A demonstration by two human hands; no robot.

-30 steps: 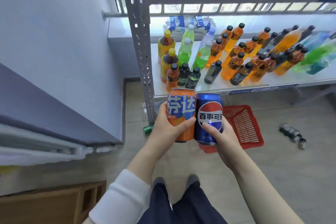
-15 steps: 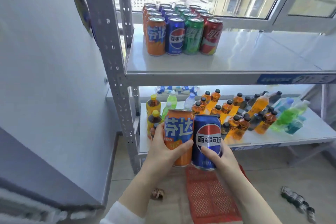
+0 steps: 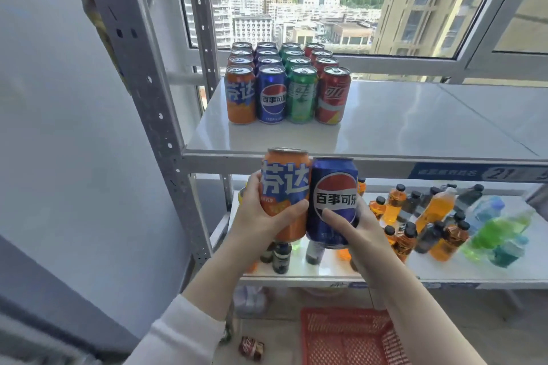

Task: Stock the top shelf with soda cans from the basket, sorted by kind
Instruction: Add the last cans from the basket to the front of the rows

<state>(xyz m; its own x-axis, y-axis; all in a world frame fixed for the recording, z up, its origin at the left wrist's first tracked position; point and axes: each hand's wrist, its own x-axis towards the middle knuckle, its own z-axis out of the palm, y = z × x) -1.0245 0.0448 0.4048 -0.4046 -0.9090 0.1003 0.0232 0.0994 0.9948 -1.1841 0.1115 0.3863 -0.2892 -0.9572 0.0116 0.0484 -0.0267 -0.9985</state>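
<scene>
My left hand (image 3: 261,216) grips an orange soda can (image 3: 286,184), held upright. My right hand (image 3: 353,228) grips a blue cola can (image 3: 333,195) right beside it, the two cans touching. Both sit just below the front edge of the top shelf (image 3: 385,127). On that shelf stand four rows of cans running front to back: orange (image 3: 240,95), blue (image 3: 271,95), green (image 3: 302,95) and red (image 3: 332,95). The red basket (image 3: 341,338) lies on the floor below my arms.
The grey perforated shelf post (image 3: 145,74) rises at the left, next to a wall. A lower shelf (image 3: 474,272) carries many bottles of orange, dark, green and blue drinks. A red can (image 3: 251,348) lies on the floor beside the basket. A window stands behind the shelf.
Both hands have lifted the two cans from near the basket up to the top shelf's front edge. My view has tilted up, so the rows of cans on the top shelf came into sight.
</scene>
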